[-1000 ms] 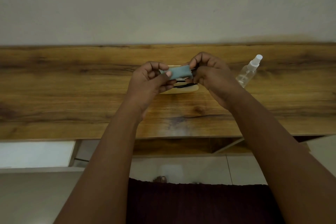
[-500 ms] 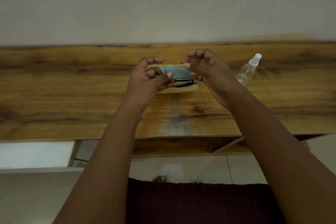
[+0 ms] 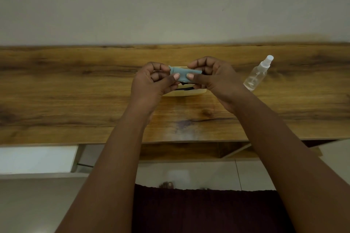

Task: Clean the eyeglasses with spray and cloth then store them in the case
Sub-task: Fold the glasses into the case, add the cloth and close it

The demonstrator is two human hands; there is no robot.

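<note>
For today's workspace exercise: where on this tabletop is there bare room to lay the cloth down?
Bare wood runs from the left hand to the table's left edge, and along the near edge below the case. It is crowded mid-table: both hands, cloth and case, with the spray bottle beside the right hand.

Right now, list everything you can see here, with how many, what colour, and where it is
Cloth: one, blue-grey, pinched between both hands above the desk.
Eyeglasses: one pair, dark frame, mostly hidden under the cloth and the hands.
Case: one, pale yellow, on the desk beneath the hands.
Spray bottle: one, clear with white nozzle, on the desk, right of the hands.
Desk: one, brown wood, against the wall.
Left hand: one, gripping the cloth's left end.
Right hand: one, gripping the cloth's right end.
</note>
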